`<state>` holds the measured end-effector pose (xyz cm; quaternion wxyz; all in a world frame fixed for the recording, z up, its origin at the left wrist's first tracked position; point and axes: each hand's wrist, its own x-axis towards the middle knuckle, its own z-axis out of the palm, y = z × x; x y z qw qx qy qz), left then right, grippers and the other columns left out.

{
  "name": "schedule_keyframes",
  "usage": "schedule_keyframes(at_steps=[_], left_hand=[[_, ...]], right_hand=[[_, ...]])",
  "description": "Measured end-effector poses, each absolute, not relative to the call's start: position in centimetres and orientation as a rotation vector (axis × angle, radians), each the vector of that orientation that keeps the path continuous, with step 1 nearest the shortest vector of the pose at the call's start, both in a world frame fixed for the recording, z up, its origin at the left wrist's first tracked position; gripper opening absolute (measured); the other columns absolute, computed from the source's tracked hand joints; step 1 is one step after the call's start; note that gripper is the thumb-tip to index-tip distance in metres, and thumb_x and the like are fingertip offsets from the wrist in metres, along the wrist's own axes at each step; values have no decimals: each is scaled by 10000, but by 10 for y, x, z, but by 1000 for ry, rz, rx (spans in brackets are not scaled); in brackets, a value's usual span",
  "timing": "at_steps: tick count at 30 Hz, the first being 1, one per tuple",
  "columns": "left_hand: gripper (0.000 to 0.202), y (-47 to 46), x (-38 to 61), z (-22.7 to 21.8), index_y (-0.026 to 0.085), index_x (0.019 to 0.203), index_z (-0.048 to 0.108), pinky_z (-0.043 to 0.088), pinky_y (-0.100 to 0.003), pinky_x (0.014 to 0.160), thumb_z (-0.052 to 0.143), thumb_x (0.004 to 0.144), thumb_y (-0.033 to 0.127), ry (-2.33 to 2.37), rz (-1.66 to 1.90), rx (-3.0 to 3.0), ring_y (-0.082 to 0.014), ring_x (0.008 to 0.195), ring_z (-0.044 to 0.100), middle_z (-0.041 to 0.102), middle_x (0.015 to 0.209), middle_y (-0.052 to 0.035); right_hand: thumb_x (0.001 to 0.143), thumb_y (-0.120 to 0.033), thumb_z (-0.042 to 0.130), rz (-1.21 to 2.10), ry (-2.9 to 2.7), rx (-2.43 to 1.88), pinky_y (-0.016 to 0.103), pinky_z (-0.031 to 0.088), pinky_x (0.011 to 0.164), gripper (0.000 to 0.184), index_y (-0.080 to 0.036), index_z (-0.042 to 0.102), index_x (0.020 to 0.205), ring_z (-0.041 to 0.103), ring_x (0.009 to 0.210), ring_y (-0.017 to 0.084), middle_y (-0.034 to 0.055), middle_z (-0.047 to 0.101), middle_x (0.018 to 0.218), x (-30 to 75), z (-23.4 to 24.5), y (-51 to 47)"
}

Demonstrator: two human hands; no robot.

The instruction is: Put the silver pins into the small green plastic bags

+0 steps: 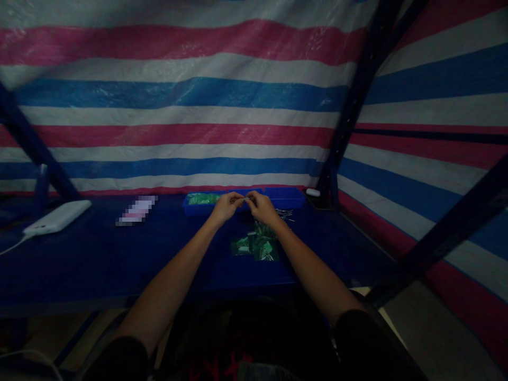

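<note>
- Pinching a small piece [246, 199] between them, the left hand [225, 206] and right hand [260, 206] meet just short of the tabletop's [119, 264] far edge, by the blue trays [286, 199].
- Fingertips of both hands look closed on the piece; it is too small and dark to tell what it is.
- A slip of either pinch could drop it among the trays, where dim light and its size would make it hard to find.
- Thin metal sticks [284, 214] lie just beside the right wrist, toward the far edge; a sideways sweep of that arm could scatter them.
- Clear packets [265, 250] lie partly under the right forearm, between the trays and the tabletop's near edge. Drawing the arm back low might drag them toward that edge; I cannot tell whether they are sealed.
- Green packets [200, 198] fill the left tray, near the left hand, so a knock there could spill some.
</note>
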<state>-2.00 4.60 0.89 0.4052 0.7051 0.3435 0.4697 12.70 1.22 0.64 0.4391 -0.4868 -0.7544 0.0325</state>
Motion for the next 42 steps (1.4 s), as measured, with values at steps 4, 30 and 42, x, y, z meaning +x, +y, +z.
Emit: schedule_keyframes(at_steps=[4,30,42], left_hand=[[120,46,-18,6,140,791,613,457,-265,617,576,679,165,901,1193,1773,-128,581,570,626,630,-3],[250,43,-17,12,121,774,618,434,-251,623,577,709,359,867,1267,1710,-126,614,551,607,643,-11],[215,42,-16,14,138,774,603,435,-253,661,584,689,335,846,1295,1754,-137,672,561,622,705,-25]], right_hand=[[792,-200,479,92,-1864,-1233,225,352,580,154,-171,569,914,519,603,127,11,598,691,127,6,12],[817,-274,466,67,-1751,-1242,234,364,588,171,-173,563,915,512,596,136,9,573,653,120,15,4],[802,-340,468,228,-1698,-1158,217,344,519,206,-183,546,909,477,528,113,-32,525,600,120,14,2]])
